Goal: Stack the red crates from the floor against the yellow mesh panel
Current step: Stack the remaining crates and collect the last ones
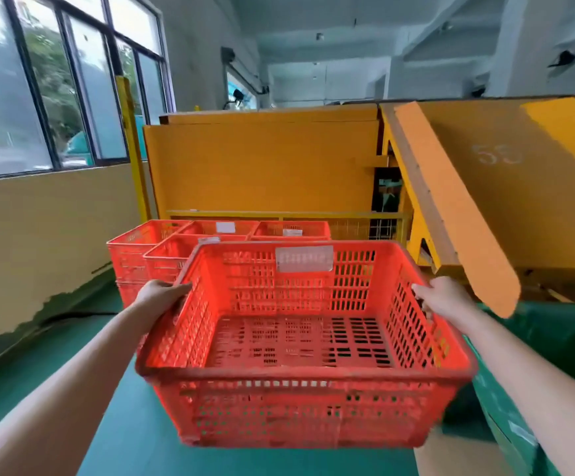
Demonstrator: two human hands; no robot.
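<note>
Red crate [299,341], empty, hangs above the green floor [124,424], left hand [162,297] and right hand [440,298] gripping its side rims, short of stacked crates [162,255] by the yellow mesh panel [365,228]; a misaligned set-down could topple the stack.

Both hands engaged, arms extended forward.
Your left hand [162,296] grips the left rim of the red crate [308,372], fingers curled over its top edge. Your right hand [441,298] holds the right rim likewise. Both forearms are bare, nearly straight, and converge towards the crate.
</note>
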